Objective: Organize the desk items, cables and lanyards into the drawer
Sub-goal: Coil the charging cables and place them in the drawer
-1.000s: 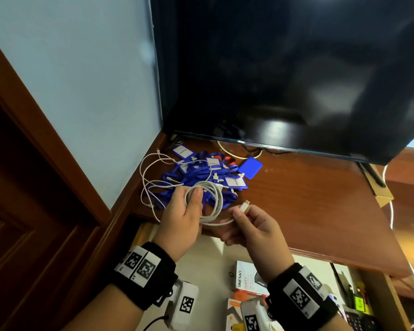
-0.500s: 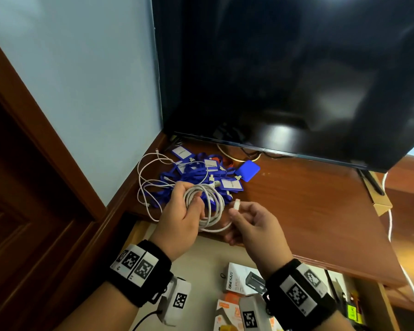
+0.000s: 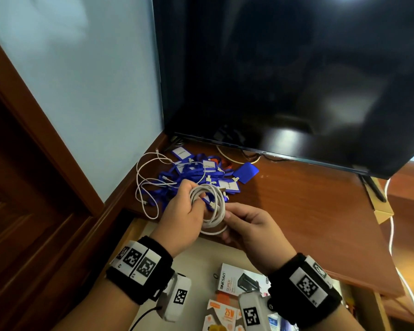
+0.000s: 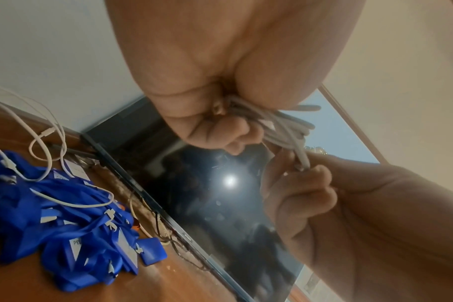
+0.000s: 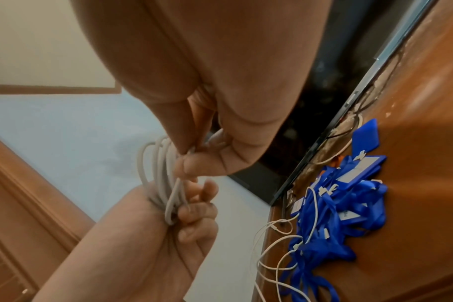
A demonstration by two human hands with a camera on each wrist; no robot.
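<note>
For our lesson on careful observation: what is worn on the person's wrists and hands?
Each bare forearm ends in a black wristband bearing white square-coded marker tags. A white camera unit with its own marker hangs under each wrist; a black cable leaves the left one. No sleeves or gloves.

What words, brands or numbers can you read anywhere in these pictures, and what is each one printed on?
"ONESAM" and "SUPER": white box in the open drawer.
"25W": orange and white box in the drawer.
"PE...": white card in the blue lanyards, rest hidden.
Other lanyard cards: print too blurred.
TV bezel logo: too small to read.
Wristbands: square code patterns; the small letters are unreadable.
</note>
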